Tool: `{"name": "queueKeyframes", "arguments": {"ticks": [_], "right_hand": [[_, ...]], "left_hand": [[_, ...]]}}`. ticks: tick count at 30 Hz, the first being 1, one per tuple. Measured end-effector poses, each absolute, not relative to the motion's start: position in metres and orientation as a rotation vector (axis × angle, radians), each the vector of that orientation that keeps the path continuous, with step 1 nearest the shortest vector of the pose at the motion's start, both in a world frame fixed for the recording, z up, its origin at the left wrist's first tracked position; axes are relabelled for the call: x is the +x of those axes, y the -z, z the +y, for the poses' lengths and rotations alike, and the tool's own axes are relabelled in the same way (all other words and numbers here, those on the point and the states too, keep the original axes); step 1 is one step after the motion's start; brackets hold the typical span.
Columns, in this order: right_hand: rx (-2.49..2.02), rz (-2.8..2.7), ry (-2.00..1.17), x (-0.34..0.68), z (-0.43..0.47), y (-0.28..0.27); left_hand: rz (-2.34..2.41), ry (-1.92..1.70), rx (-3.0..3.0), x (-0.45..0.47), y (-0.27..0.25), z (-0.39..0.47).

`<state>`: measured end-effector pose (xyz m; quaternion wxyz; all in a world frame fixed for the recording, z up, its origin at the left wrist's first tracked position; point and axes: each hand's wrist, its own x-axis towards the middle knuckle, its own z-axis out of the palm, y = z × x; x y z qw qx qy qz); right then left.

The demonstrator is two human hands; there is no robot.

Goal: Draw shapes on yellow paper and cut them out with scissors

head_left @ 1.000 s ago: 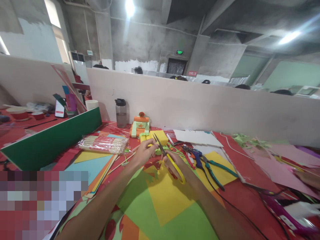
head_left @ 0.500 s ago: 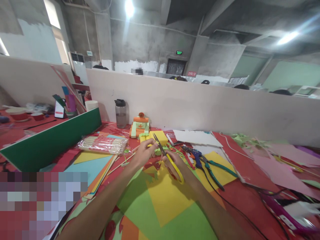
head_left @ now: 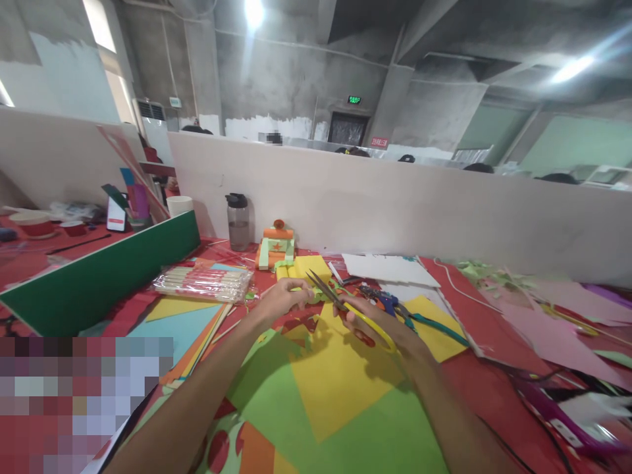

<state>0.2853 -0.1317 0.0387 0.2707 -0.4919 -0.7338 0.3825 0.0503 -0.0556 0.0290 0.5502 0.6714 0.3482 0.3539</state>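
My right hand point(head_left: 368, 316) is closed around scissors point(head_left: 328, 289) with yellow handles. Their blades point up and to the left, slightly apart. To their left, my left hand point(head_left: 286, 297) has its fingers curled and pressed together near the blade tips; whatever it pinches is too small to make out. Beneath both hands lie a yellow sheet point(head_left: 340, 401) and a larger green sheet point(head_left: 385, 434). Red and green paper scraps point(head_left: 296, 326) are scattered around the fingers. Just beyond the blades sits a yellow paper block point(head_left: 313, 268).
Behind stand an orange-and-green paper model point(head_left: 276, 249) and a water bottle point(head_left: 238, 224). Wrapped sticks point(head_left: 202, 284) lie left, beside a green board point(head_left: 108, 276). At right are a blue glue gun point(head_left: 388, 303), teal-handled pliers point(head_left: 439, 328) and pink sheets point(head_left: 548, 336). A white partition point(head_left: 395, 204) closes the back.
My right hand has moved right with the scissors, drawing the blades away from my left hand. My left hand has shifted slightly left and lower.
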Motion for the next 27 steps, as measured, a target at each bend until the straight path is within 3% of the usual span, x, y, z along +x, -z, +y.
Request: {"name": "queueKeyframes", "arguments": {"ticks": [27], "right_hand": [[-1.373, -2.142, -0.924, 0.277, -0.137, -0.061]], "left_hand": [[0.747, -0.737, 1.547, 0.049, -0.02, -0.047]]}}
